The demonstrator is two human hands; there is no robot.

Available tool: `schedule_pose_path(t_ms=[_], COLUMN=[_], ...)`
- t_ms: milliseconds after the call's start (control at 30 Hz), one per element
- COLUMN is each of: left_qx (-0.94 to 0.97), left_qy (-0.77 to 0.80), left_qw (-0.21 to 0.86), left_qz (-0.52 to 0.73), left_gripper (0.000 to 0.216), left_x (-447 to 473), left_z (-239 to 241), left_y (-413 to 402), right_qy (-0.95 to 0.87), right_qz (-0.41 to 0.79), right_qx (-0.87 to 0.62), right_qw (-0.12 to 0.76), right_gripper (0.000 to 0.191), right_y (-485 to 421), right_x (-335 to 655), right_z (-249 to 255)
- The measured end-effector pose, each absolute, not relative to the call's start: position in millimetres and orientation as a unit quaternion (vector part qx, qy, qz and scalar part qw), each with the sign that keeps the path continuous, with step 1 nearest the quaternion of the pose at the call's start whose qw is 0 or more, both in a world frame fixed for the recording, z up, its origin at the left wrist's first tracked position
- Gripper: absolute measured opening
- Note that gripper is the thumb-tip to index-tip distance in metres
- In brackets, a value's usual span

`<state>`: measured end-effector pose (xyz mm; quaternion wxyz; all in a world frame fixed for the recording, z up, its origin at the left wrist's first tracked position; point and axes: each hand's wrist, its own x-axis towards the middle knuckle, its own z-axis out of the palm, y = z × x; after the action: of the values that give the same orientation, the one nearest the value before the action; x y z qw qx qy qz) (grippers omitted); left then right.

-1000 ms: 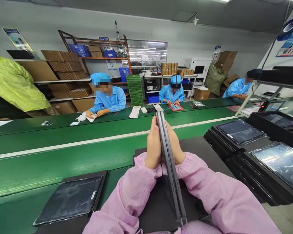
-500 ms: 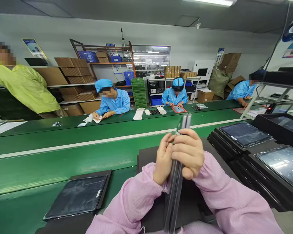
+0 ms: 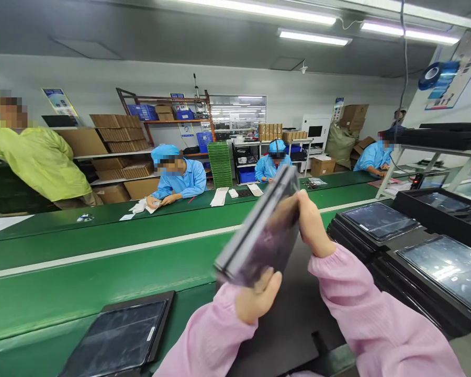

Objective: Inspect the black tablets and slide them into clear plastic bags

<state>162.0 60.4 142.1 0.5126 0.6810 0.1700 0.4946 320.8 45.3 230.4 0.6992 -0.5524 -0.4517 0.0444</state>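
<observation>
Raised in front of me and tilted is a pair of thin tablet-like panels [image 3: 255, 235], with grey edges, a dark line between them and a glossy dark face. Their outline is smeared by motion. My left hand [image 3: 259, 296] grips the lower end, its thumb on the glossy face and its other fingers mostly hidden. Around the upper right edge my right hand [image 3: 313, 225] is closed, with some fingers behind the panels. Below both hands lies a black foam sheet [image 3: 282, 330]. To the left, a film-covered tablet [image 3: 118, 335] rests on a black foam tray.
Black trays with film-covered tablets [image 3: 447, 267] are stacked at the right, beside a white rack [image 3: 388, 175]. A green conveyor bench [image 3: 102, 277] runs across. Beyond it, co-workers in blue [image 3: 188, 178] sit at work. A person in yellow-green [image 3: 35, 157] stands at far left.
The panels have turned from nearly edge-on and upright to a slant, showing a glossy face. My left hand has shifted to their lower end; my right is at the upper edge. The view has tilted up.
</observation>
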Motion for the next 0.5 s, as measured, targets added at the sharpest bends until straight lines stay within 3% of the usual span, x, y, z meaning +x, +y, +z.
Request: schedule_pose_path(t_ms=[200, 333, 400, 500], left_qx=[0.32, 0.248, 0.247, 0.268], left_qy=[0.353, 0.393, 0.395, 0.395], left_qw=[0.763, 0.787, 0.795, 0.803], left_qz=[0.437, 0.407, 0.389, 0.356], left_gripper=[0.024, 0.027, 0.028, 0.027], left_x=[118.4, 114.7, 115.9, 117.8], left_z=[149.3, 137.9, 130.0, 119.6], left_y=[54.1, 49.7, 48.9, 49.8], right_qy=[-0.594, -0.608, -0.614, -0.684], right_qz=[0.092, 0.11, 0.089, 0.131], right_qx=[-0.667, -0.736, -0.743, -0.651], right_qw=[0.44, 0.278, 0.252, 0.302], right_gripper=[0.027, 0.039, 0.038, 0.03], right_y=[8.2, 9.0, 11.6, 10.9], right_x=[321.3, 324.9, 315.9, 282.6], right_z=[221.7, 204.1, 190.6, 166.8])
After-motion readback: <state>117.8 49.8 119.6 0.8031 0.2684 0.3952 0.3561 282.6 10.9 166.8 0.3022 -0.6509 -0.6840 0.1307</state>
